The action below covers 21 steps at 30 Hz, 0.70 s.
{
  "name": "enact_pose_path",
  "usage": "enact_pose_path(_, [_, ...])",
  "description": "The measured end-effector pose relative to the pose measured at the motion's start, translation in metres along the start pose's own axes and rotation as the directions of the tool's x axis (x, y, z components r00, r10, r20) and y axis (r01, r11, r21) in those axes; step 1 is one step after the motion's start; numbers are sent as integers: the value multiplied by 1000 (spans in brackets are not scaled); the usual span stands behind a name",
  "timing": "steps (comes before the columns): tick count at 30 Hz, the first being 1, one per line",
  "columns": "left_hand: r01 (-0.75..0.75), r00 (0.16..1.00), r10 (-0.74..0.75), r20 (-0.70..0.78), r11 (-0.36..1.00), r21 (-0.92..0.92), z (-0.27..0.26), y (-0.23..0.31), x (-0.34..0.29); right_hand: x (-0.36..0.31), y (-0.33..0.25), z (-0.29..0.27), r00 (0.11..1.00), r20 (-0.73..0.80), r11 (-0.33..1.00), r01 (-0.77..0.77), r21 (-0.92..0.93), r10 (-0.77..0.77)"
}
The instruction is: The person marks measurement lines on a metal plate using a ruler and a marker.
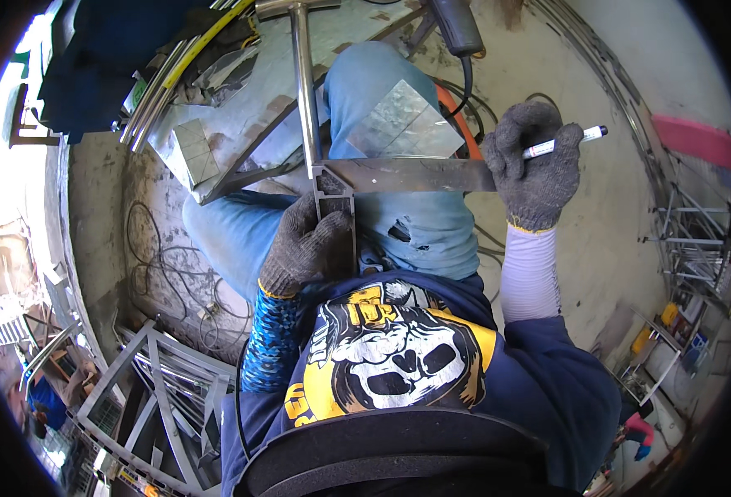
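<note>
My left hand [299, 248], in a dark grey knit glove, is closed round the frame-like handle of a metal square [347, 236] in front of my waist. The square's long flat blade [415, 175] runs rightward across my thighs. Against its corner sits the near end of a shiny metal tube [303, 91], which stretches away from me. My right hand [535, 166], gloved likewise, grips a white marker [560, 144] with a dark end pointing right. That hand is at the blade's far right end; whether it also holds the blade cannot be seen. A thin square metal sheet [407, 124] rests on my right knee.
A metal-topped worktable [278, 50] with scraps stands ahead. A corded power tool [456, 29] lies at its right, its cable trailing down. Long tubes [154, 103] lie at the left. Welded metal frames [150, 398] stand low left, and loose cable [163, 257] lies on the floor.
</note>
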State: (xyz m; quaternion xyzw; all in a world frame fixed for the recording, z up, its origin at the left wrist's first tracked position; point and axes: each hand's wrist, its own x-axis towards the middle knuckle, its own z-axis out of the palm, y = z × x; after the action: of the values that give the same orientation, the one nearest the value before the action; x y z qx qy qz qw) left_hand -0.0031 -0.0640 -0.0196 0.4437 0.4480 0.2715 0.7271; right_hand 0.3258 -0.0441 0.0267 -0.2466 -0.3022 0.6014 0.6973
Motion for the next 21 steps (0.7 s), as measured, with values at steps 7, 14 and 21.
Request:
enact_pose_path(7, [20, 999, -23, 33, 994, 104, -5, 2, -7, 5, -7, 1, 999, -24, 997, 28, -72, -30])
enact_pose_path(14, [3, 999, -1, -39, 999, 32, 5, -6, 2, 5, -9, 2, 992, -85, 980, 77, -181, -94])
enact_pose_path(21, [-137, 975, 133, -177, 990, -13, 13, 5, 24, -2, -13, 28, 990, -85, 313, -45, -949, -114])
